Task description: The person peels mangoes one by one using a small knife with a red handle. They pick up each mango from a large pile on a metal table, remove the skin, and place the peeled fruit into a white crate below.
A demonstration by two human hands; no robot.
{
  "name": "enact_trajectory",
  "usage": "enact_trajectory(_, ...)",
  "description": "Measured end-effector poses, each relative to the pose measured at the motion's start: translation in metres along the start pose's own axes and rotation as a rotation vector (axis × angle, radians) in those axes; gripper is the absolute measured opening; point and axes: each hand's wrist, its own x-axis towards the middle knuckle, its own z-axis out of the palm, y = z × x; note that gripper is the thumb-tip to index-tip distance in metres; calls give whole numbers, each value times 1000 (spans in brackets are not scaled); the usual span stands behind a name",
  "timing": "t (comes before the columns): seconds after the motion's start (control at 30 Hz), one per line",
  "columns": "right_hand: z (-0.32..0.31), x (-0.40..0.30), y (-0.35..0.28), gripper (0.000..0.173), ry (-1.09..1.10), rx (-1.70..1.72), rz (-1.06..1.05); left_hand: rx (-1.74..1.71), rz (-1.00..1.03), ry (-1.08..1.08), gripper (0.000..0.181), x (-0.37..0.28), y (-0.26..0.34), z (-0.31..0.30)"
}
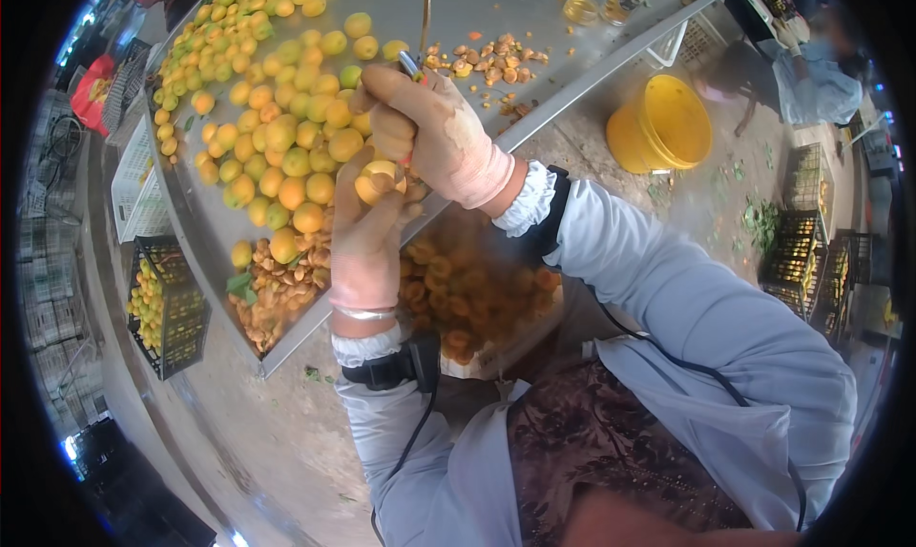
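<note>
Both of my hands wear stained, light-coloured gloves. My left hand [368,225] holds a yellow-orange apricot [377,182] between thumb and fingers; a brownish patch shows on it, perhaps the stone. Just above and to the right, my right hand [436,128] is closed around the red handle of a knife [426,18], whose narrow blade points away from me. Most of the handle is hidden in the fist. Many whole apricots [293,132] lie on the metal table [486,0] beyond my left hand. Brown stones [283,296] are heaped in the table's near corner.
Below the table edge, a light container [490,361] holds opened apricots [465,289]. More brown pieces [501,60] and glass jars [619,3] sit on the table. A yellow bucket [658,128] stands right. Crates [168,311] flank the table; another person [812,75] sits far right.
</note>
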Motion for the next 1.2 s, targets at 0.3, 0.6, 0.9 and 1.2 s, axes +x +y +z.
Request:
enact_trajectory(0.3, 20, -9, 1, 9, 188, -559, -691, 37, 24, 53, 49, -3, 0, 19)
enact_trajectory(0.6, 20, 3, -11, 43, 544, 816, 305, 62, -31, 128, 46, -2, 0, 31)
enact_trajectory(0.9, 3, 15, 5, 42, 594, 1091, 355, 397, 153, 117, 49, 4, -29, 29)
enact_trajectory(1.2, -7, 21, -11, 37, 539, 941, 255, 251, -4, 143, 38, 30, -37, -13)
